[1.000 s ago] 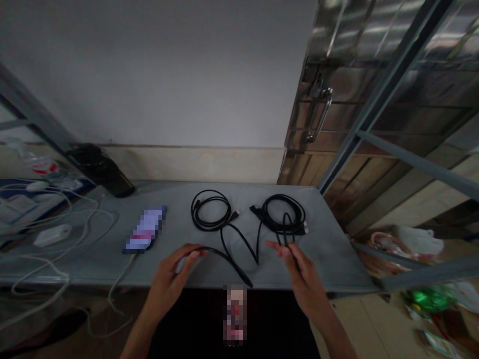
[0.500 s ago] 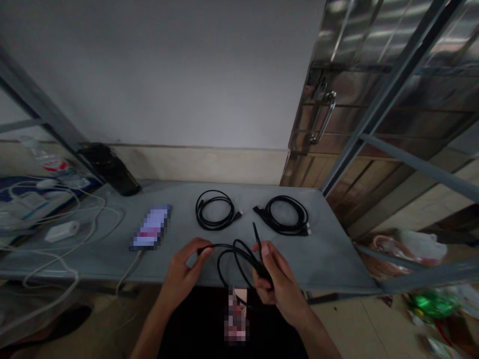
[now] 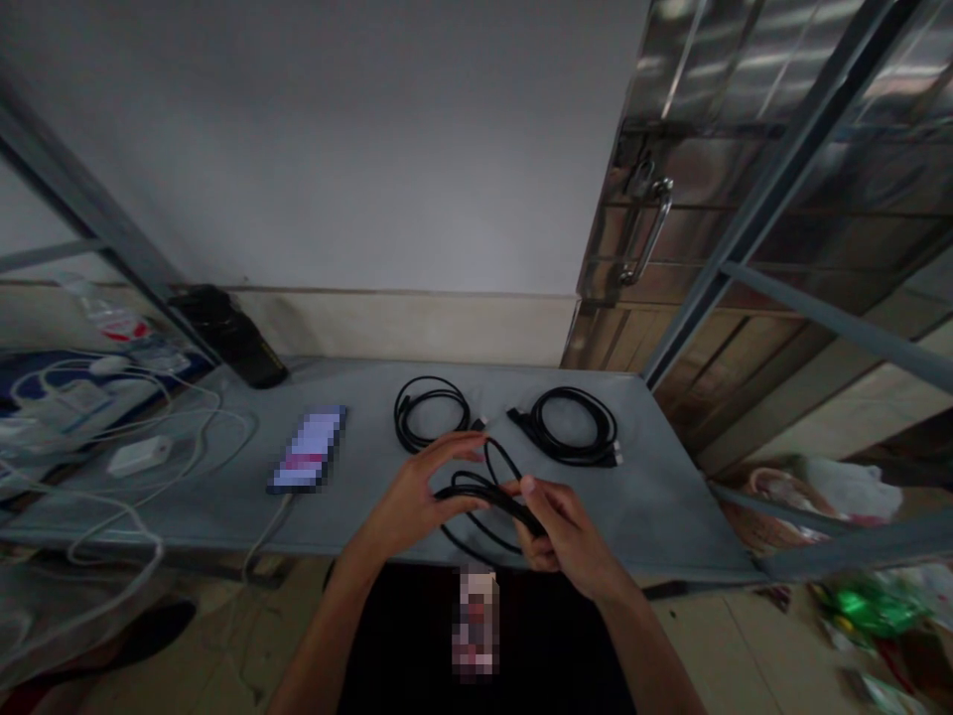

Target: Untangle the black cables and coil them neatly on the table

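Head: left fingers (image 3: 449,449) parted, right fingers (image 3: 545,508) gripping cable (image 3: 500,496)

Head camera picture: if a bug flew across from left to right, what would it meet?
White block, black bottle, phone, left hand, held black cable, right hand, door handle, white plastic bag.

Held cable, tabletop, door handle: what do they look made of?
Held black cable: likely a rubbery plastic jacket, smooth, semi-gloss; faint highlights along supple loops.
Grey tabletop: painted metal or laminate, satin; even colour, soft sheen; can't tell which.
Door handle: metal, polished, probably stainless or chromed; bright reflections.
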Demonstrator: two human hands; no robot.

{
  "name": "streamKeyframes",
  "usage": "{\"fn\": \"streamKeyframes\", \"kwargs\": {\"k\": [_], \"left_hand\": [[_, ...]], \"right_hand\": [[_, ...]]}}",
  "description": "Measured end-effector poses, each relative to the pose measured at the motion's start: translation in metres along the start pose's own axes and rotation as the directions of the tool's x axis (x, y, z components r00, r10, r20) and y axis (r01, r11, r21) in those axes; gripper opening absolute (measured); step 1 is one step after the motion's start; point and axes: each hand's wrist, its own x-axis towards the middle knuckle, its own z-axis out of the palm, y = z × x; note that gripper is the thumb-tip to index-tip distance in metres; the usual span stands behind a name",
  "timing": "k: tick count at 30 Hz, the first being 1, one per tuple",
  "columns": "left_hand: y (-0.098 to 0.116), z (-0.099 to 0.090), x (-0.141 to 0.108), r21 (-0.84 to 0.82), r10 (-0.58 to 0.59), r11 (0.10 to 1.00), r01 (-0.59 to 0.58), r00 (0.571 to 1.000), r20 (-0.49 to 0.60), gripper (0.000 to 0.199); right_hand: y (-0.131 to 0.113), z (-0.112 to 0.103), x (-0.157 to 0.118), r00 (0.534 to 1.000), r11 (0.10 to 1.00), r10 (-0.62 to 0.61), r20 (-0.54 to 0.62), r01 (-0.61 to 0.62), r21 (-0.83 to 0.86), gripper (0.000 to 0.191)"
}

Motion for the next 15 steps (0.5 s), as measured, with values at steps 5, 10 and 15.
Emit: {"fn": "streamKeyframes", "kwargs": {"k": [5, 10, 15], "left_hand": [[-0.018, 0.01, 0.012, -0.087, -0.007, 0.996, 0.001, 0.998, -0.067, 0.031], [-0.024, 0.019, 0.012, -0.072, -0.094, 0.993, 0.094, 0.996, -0.004, 0.031], [-0.025, 0.033, 0.006, -0.144, -0.181, 0.972, 0.187, 0.982, 0.05, 0.041]], "right_hand": [[-0.007, -0.025, 0.0, 0.995, 0.973, -0.095, 0.021, 0.097, -0.21, 0.066], [-0.003, -0.052, 0.0, 0.959, 0.874, -0.276, -0.059, 0.225, -0.43, 0.059], [0.017, -0.071, -0.003, 0.93, 0.793, -0.331, -0.163, 0.18, -0.583, 0.057]]}}
